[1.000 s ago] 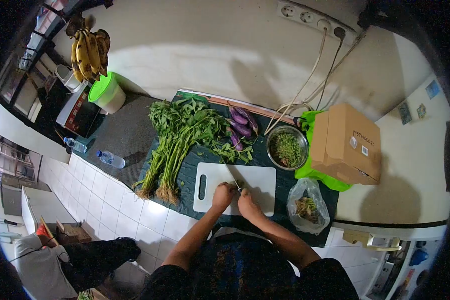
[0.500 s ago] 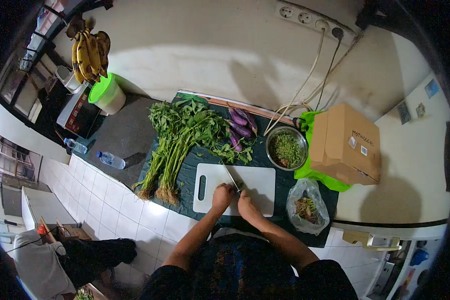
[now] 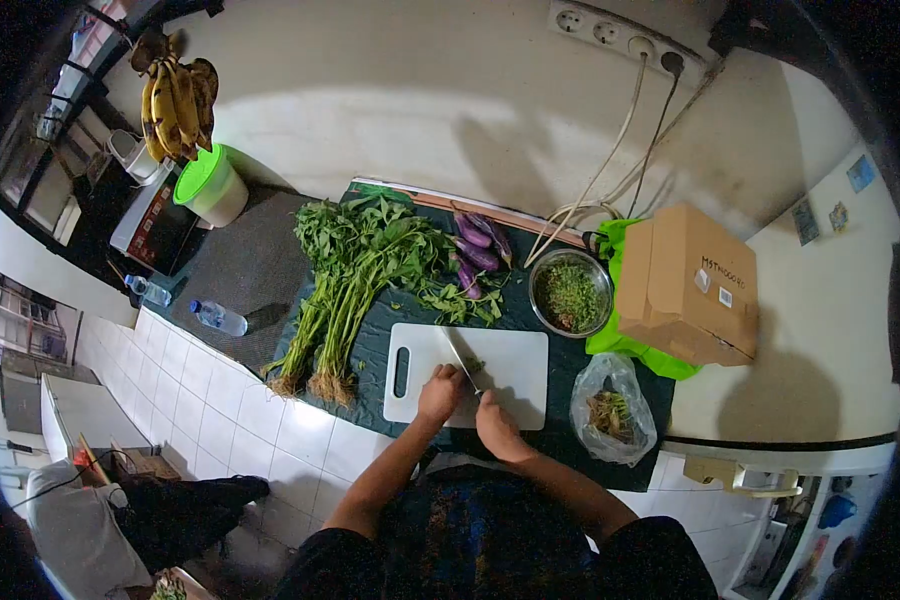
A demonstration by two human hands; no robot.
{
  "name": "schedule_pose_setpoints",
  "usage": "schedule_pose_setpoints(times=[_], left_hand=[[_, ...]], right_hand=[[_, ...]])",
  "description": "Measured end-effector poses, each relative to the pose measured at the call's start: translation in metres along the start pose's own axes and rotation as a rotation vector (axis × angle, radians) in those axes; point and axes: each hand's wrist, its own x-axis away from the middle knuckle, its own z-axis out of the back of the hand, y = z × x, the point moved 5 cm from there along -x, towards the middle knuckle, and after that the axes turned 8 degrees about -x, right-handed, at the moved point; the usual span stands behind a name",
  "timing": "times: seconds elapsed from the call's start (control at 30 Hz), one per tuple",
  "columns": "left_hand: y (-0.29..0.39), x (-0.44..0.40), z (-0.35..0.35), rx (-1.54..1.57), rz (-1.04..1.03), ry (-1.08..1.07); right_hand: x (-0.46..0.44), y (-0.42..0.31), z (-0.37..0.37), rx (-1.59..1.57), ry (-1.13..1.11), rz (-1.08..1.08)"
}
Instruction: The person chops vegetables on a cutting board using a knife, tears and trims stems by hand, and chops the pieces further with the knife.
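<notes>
On the white rectangular plastic cutting board [image 3: 515, 375], the right hand [image 3: 497, 428] grips the knife with a long silver blade [image 3: 459, 356], while the left hand [image 3: 441, 392], its grip unclear, rests left of the small chopped green pieces [image 3: 476, 366].

Purple eggplants [image 3: 478, 257]; white cutting board [image 3: 515, 375]; lime-green lid [image 3: 199, 176].

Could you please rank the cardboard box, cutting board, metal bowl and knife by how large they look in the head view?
Largest to smallest:
- Cardboard box and cutting board: too alike to rank
- Metal bowl
- Knife
</notes>
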Motion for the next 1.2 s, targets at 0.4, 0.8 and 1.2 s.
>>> schedule_pose_setpoints(times=[0.4,0.8,1.2], left_hand=[[-0.002,0.005,-0.002,-0.019,-0.015,-0.021],[-0.001,0.002,0.004,0.002,-0.012,0.002],[-0.003,0.004,-0.001,-0.045,-0.040,-0.024]], right_hand=[[0.004,-0.017,0.023,-0.056,-0.056,-0.043],[-0.036,-0.002,-0.006,-0.132,0.041,0.101],[0.015,0.008,-0.007,0.048,0.073,0.070]])
